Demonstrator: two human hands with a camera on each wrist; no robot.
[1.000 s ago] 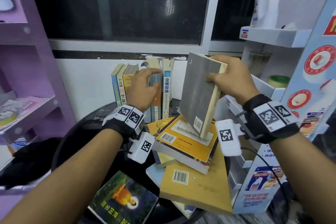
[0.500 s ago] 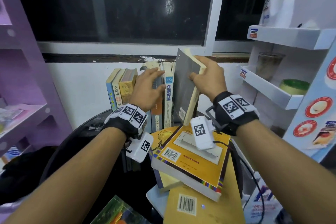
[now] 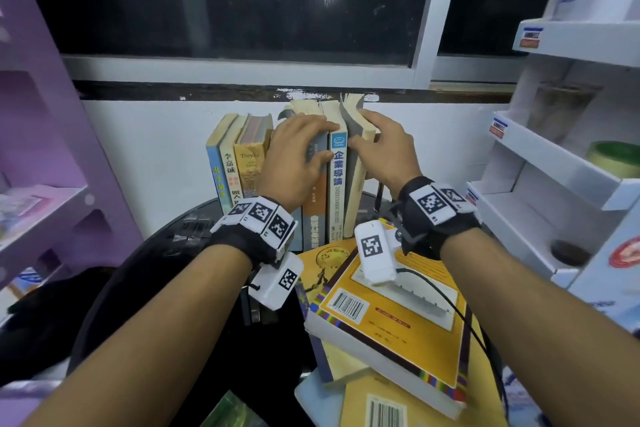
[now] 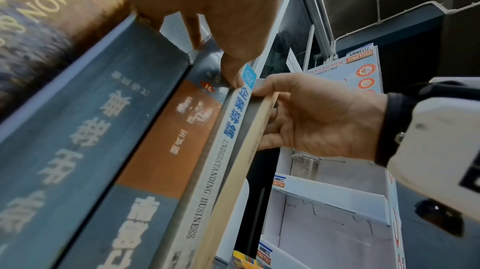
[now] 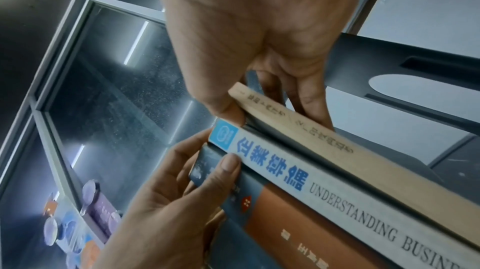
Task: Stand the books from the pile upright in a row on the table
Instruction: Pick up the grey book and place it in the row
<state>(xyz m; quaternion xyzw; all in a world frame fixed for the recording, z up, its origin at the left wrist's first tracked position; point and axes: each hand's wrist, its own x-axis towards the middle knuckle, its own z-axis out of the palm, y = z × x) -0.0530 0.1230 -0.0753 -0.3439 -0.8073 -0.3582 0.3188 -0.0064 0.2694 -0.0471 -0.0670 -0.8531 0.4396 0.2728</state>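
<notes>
Several books (image 3: 242, 163) stand upright in a row against the wall at the back of the black round table (image 3: 194, 236). My left hand (image 3: 311, 139) grips the tops of the middle ones, fingers over the top edge, thumb on a blue-grey and orange spine (image 5: 272, 212). My right hand (image 3: 367, 132) holds a grey-covered book with a tan spine (image 3: 354, 198) upright at the row's right end, against the white-spined "Understanding Business" book (image 3: 337, 184). The thumb pinches its left cover, the fingers its right. In front lies the pile, a thick yellow book (image 3: 398, 322) on top.
A white cardboard display shelf (image 3: 554, 166) stands close to the right of the row and the pile. At the left is a purple shelf (image 3: 41, 149). A green-covered book (image 3: 232, 412) lies at the table's near edge. A dark window runs above the white wall.
My right hand has carried the grey book from above the pile leftward and back, turning it upright against the row's right end. My left hand has stayed on the row.
</notes>
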